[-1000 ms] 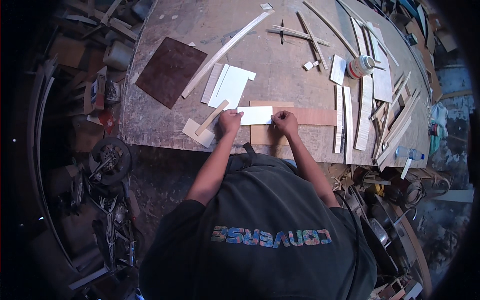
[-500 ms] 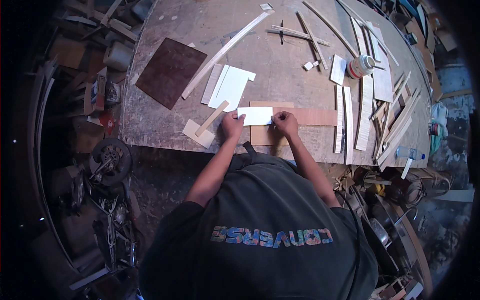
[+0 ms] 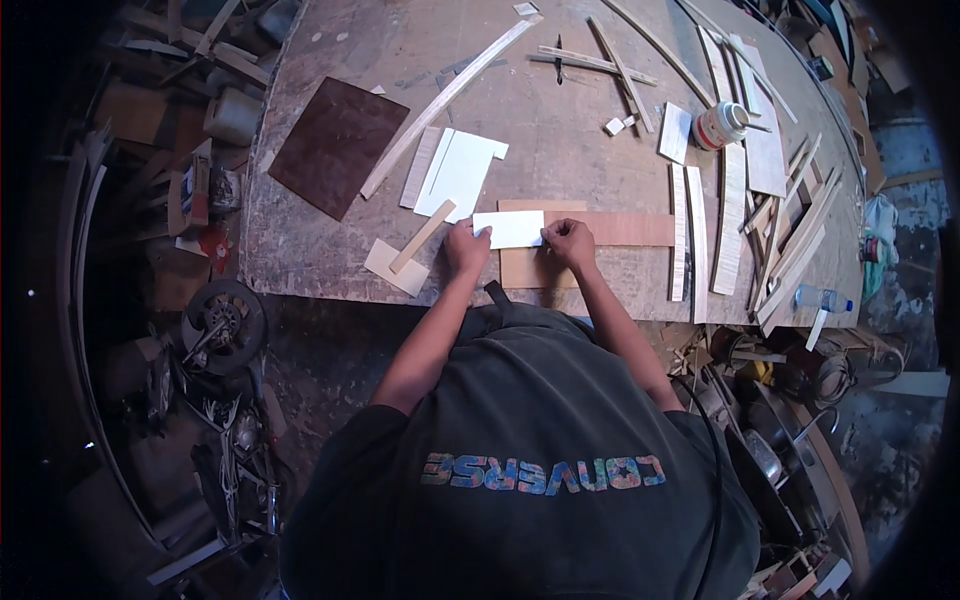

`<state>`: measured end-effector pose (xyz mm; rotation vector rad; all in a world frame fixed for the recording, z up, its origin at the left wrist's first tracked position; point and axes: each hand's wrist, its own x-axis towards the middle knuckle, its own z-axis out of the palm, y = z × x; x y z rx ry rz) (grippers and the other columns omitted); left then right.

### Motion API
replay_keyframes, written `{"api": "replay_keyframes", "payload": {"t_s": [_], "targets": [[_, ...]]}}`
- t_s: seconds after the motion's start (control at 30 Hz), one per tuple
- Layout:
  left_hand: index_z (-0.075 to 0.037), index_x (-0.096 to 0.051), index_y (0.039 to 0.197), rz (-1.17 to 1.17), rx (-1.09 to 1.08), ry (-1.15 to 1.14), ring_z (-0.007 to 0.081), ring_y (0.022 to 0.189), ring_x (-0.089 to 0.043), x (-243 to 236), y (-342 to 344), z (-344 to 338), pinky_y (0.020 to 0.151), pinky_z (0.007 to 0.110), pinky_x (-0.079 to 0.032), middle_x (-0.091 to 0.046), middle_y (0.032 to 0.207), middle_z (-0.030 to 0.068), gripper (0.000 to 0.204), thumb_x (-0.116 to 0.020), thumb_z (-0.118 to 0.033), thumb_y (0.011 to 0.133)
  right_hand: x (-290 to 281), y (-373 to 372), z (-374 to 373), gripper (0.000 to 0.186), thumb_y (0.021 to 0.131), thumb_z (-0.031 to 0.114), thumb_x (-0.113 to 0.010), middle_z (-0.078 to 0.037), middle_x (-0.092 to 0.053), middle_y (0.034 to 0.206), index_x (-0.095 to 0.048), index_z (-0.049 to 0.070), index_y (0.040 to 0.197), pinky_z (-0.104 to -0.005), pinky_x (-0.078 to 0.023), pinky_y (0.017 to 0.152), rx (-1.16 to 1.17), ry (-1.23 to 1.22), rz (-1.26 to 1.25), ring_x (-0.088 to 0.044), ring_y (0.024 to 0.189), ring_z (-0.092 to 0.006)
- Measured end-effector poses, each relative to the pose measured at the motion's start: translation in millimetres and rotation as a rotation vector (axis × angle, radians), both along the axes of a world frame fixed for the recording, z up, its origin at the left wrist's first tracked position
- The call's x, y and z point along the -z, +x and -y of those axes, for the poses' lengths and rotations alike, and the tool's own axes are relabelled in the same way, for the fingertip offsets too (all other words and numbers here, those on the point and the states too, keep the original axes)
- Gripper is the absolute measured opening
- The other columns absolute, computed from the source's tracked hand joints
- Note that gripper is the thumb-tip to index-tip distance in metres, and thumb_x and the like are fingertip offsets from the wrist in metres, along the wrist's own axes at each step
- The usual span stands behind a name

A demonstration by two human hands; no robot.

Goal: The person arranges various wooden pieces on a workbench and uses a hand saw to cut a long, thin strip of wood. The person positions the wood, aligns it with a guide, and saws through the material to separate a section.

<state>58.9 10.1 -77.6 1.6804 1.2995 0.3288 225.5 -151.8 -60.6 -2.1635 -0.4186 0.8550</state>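
A small white rectangular piece [image 3: 508, 229] lies across a reddish plywood strip [image 3: 630, 228] and a tan square board [image 3: 537, 270] near the worktable's front edge. My left hand [image 3: 465, 247] grips its left end, thumb on top. My right hand [image 3: 569, 243] pinches its right end, fingers curled. A light wooden stick [image 3: 423, 236] rests on a small pale board [image 3: 385, 261] left of my left hand. Just behind lies a larger white notched sheet [image 3: 460, 175].
The worktable [image 3: 310, 262] holds a dark brown square [image 3: 338, 148], a long strip [image 3: 450, 107], several crossed strips [image 3: 620, 75], a tub with a brush [image 3: 715, 127], piled wood [image 3: 800, 235] and a bottle [image 3: 818, 298]. A motorbike wheel [image 3: 220, 325] stands at lower left, scrap [image 3: 180, 210] beside the table.
Both hands stay on the white piece, which has barely moved. The view has shifted very slightly.
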Motion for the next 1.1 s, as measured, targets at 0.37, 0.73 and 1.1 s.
{"api": "replay_keyframes", "payload": {"t_s": [0.37,0.73,1.1], "targets": [[0.0,-0.065,0.115,-0.12,0.095,0.034,0.0384,0.105,-0.065,1,6,8,0.093,0.046,-0.051,-0.071,0.107,0.0202,0.06,-0.086,-0.034,0.07,-14,-4,-2,0.021,0.083,0.024,-0.078,-0.005,-0.073,0.072,-0.073,0.004,0.081,-0.0308,-0.053,0.064,0.017,-0.046,0.053,-0.068,0.065,-0.0142],[0.005,-0.064,0.107,0.015,-0.07,0.014,0.027,0.091,-0.074,1,3,8,0.085,0.036,-0.056,-0.075,0.101,0.0192,0.039,-0.083,-0.003,0.074,-3,-2,0,0.018,0.087,0.02,-0.077,-0.004,-0.073,0.072,-0.074,0.003,0.081,-0.0276,-0.053,0.063,0.01,0.055,-0.046,-0.067,0.065,-0.0104],[0.003,-0.065,0.105,0.033,-0.071,0.069,0.0278,0.09,-0.073,13,0,7,0.085,0.038,-0.056,-0.075,0.097,0.018,0.039,-0.084,-0.008,0.074,-4,0,-3,0.018,0.085,0.02,-0.079,-0.004,-0.073,0.072,-0.074,0.003,0.081,-0.0282,-0.052,0.063,0.009,0.005,-0.023,-0.066,0.064,-0.0104]]}}
